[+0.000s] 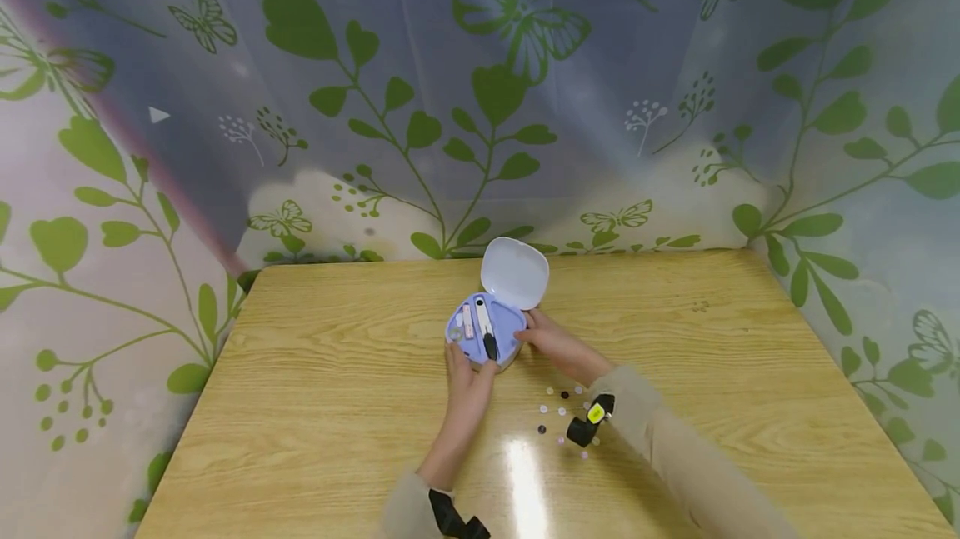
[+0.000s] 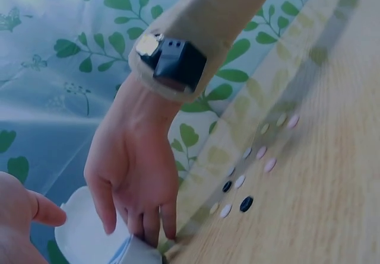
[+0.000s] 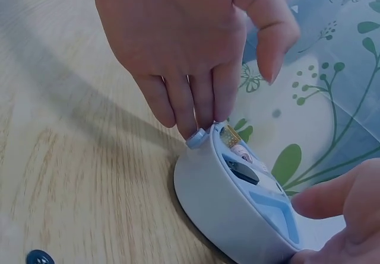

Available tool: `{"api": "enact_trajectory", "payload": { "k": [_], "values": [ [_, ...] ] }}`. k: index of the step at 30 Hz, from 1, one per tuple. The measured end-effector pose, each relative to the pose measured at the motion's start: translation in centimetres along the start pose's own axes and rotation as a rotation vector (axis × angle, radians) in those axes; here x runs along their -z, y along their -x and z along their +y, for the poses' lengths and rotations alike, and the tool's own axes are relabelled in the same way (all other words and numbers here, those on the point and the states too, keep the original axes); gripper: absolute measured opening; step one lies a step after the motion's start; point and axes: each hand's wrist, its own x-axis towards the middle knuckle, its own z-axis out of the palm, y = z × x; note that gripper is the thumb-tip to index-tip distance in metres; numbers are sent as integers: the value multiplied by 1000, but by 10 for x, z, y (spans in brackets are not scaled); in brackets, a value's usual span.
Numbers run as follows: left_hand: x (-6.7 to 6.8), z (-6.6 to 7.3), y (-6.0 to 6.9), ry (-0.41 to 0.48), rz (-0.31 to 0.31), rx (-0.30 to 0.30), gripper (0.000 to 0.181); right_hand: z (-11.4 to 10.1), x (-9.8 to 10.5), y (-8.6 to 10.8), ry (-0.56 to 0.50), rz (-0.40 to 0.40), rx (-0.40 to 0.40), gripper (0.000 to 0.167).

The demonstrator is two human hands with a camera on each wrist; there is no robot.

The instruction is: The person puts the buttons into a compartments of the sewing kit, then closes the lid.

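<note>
On table [image 1: 322, 414] | opened case [image 1: 508, 324], long axis away | right grip [image 1: 553, 342] holding case, left grip [image 1: 469, 386] touching

In my head view, bright light falls on the wooden surface [image 1: 315, 406], with a white streak of glare at its near side and pale sheen on the backdrop [image 1: 420, 147]. My wrist views look bluish and soft, shadows blurred.
</note>
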Motion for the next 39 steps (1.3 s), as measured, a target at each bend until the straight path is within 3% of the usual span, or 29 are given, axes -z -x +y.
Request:
{"api": "enact_trajectory", "payload": {
  "k": [4,11,21,30,34,39],
  "values": [
    [0,1,9,20,21,-5,95,-1,-5,0,25,7,13,68],
    [2,2,26,69,36,54,98,2,-12,-2,72,-1,14,69],
    [8,3,45,127,41,74,99,8,-21,-1,107,-34,107,70],
    [17,0,57,95,60,85,96,4,-29,5,184,10,56,67],
    [23,-2,60,105,77,46,94,4,-31,8,188,-3,54,69],
    [31,-2,64,82,77,92,95,4,-33,10,190,-59,63,70]
  ]
}}
